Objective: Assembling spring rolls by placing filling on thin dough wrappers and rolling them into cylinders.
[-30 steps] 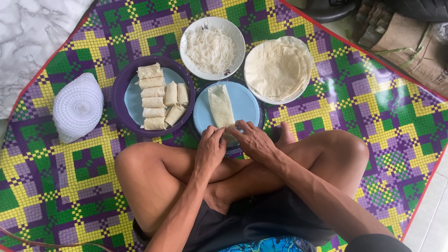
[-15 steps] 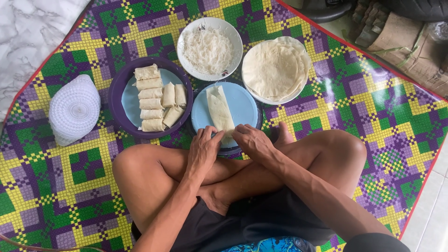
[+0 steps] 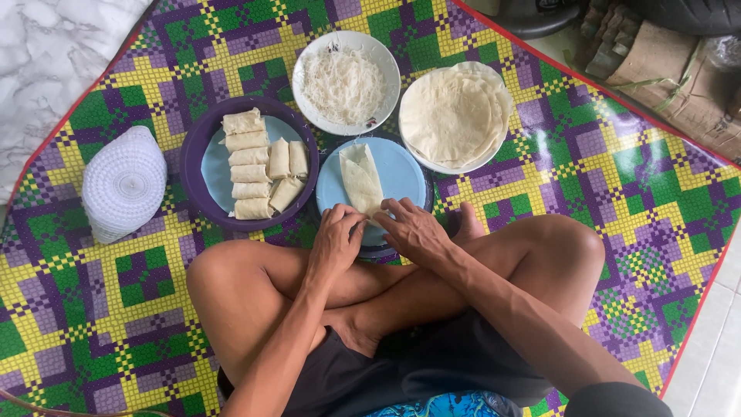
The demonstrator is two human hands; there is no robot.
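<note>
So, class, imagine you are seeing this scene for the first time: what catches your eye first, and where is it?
First, the bright checked mat under everything. At centre, the left hand and right hand touch the near end of a folded wrapper on a blue plate. Left of it, finished rolls fill a purple bowl.

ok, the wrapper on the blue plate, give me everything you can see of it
The wrapper is a thin, pale cream sheet, soft and dough-like, folded lengthwise into a long narrow strip with a rounded far end. It lies flat on the light blue plate, running from near its far rim toward the person, tilted slightly left. Any filling is hidden. The near end is covered by both hands: the left hand and right hand press their fingertips on it. Nothing else touches it.
</note>
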